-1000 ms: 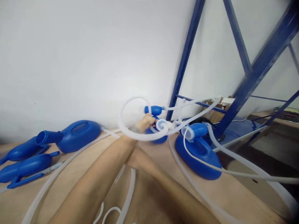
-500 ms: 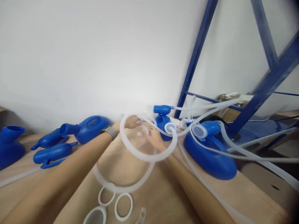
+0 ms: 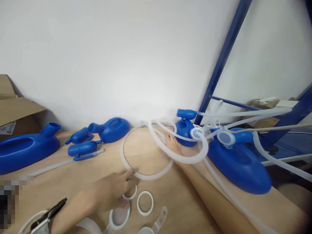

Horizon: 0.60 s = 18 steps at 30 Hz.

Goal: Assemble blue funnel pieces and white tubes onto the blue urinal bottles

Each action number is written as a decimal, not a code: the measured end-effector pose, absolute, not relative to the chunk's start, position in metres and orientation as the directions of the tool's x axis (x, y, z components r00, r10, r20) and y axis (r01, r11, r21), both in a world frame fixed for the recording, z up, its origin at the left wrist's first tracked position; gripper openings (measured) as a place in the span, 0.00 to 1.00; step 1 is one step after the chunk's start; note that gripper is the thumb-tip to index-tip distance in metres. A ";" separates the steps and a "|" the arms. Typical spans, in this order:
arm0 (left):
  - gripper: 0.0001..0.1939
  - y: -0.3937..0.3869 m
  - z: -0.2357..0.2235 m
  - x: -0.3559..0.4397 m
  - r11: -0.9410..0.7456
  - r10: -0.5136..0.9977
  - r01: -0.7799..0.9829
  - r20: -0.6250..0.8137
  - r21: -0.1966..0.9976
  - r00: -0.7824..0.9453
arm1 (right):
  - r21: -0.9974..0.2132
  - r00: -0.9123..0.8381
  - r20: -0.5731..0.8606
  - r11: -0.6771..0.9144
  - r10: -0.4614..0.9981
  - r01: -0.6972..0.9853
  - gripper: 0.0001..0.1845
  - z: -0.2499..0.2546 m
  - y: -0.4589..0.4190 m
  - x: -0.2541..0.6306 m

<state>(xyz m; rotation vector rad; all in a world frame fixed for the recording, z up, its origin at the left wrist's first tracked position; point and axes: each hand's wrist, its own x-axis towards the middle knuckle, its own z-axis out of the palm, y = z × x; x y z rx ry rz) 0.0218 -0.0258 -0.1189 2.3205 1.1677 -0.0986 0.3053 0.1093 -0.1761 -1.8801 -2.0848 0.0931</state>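
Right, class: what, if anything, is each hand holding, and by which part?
The left hand, over a white ring, shows no clear hold. A whitish piece is at the right hand, but blur hides whether, or by which part, it is held.

"What is the table [image 3: 185, 214] carrying?"

"A loop of whitish tubing [image 3: 148, 177] is lying there."

"And around it?"

"Blue bottles [image 3: 29, 151] and small blue pieces [image 3: 84, 148] are resting left of the loop, a large blue bottle [image 3: 240, 169] is sitting right of it, and a white ring [image 3: 152, 204] is lying on its near side."
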 end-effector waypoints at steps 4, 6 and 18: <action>0.36 -0.036 -0.119 0.031 -0.497 0.735 0.819 -0.363 0.287 0.573 | -0.231 -0.068 0.248 0.127 0.966 0.965 0.32 -0.178 0.110 0.307; 0.34 -0.034 -0.117 0.033 -0.531 0.715 0.797 -0.353 0.288 0.604 | -0.216 -0.074 0.262 0.133 0.962 0.967 0.30 -0.179 0.110 0.308; 0.17 -0.017 -0.139 0.005 -0.554 0.729 0.766 -0.255 0.326 0.636 | -0.134 -0.059 0.185 0.084 0.981 0.987 0.22 -0.175 0.110 0.313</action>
